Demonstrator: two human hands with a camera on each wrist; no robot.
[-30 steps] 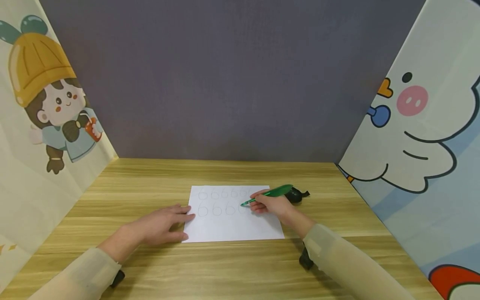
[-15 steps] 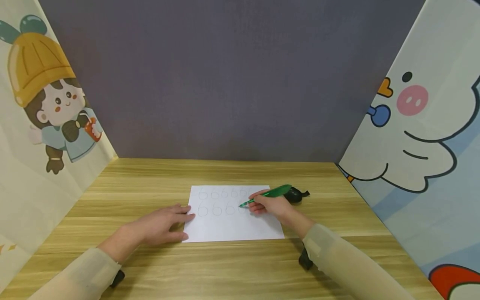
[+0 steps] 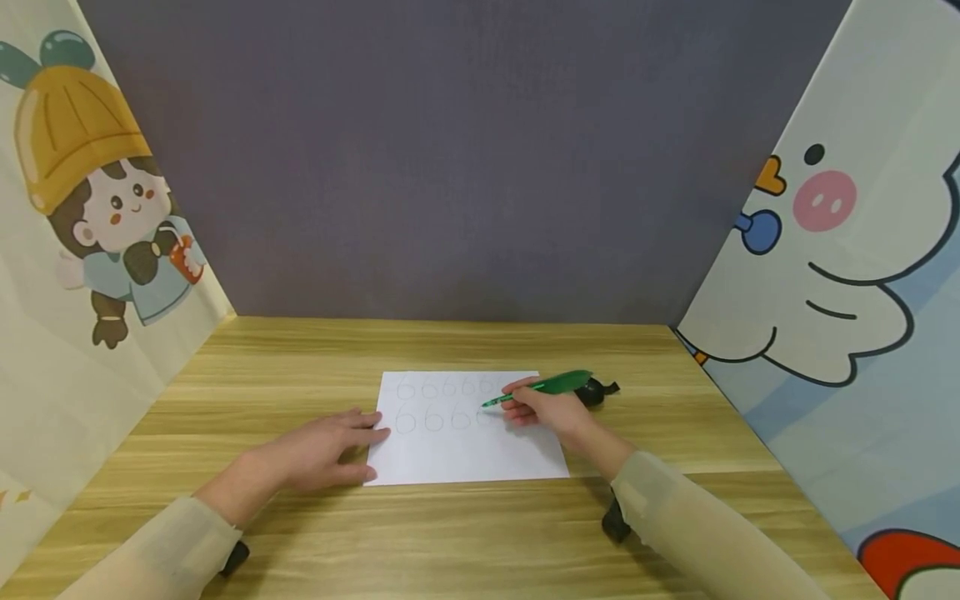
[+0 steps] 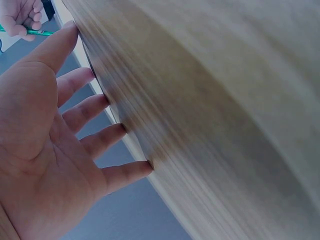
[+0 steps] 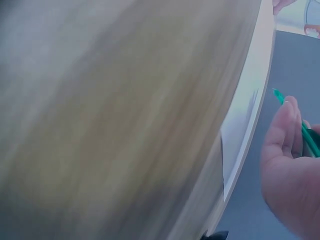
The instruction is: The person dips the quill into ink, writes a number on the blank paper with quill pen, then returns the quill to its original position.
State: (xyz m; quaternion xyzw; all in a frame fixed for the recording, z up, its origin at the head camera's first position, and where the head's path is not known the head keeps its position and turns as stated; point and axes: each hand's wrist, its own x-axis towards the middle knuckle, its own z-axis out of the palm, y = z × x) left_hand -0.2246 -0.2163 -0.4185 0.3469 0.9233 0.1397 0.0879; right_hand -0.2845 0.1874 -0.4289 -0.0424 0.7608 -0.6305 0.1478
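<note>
Grey wall (image 3: 465,167) upright behind the work area. Wood-grain tabletop (image 3: 420,533) in front of it, bounded on each side by a printed panel: right panel (image 3: 870,325) with a white cartoon figure, pink snout; left panel (image 3: 45,392) with a cartoon child in a yellow hat. Pale sleeves on both arms, left sleeve (image 3: 157,550) and right sleeve (image 3: 705,533).

White sheet of paper (image 3: 457,458) flat near the middle of the tabletop, between the hands. Left hand (image 3: 322,454): fingers spread and extended, holding nothing; fingertips rest along the sheet's left edge, thumb at its near left corner. Right hand (image 3: 551,412): over the sheet's right part, thumb and fingers pinching a green pen (image 3: 555,383) with a broad leaf-shaped upper end. Pen slanted, tip pointing left and down; in the right wrist view the tip appears clear of the paper.

Dark rounded object (image 3: 594,392) with a short stem, on the tabletop just beyond the right hand. Faint 6-shaped figures (image 3: 433,419) on the sheet, two rows; pen tip beside the rightmost visible one of the nearer row.
</note>
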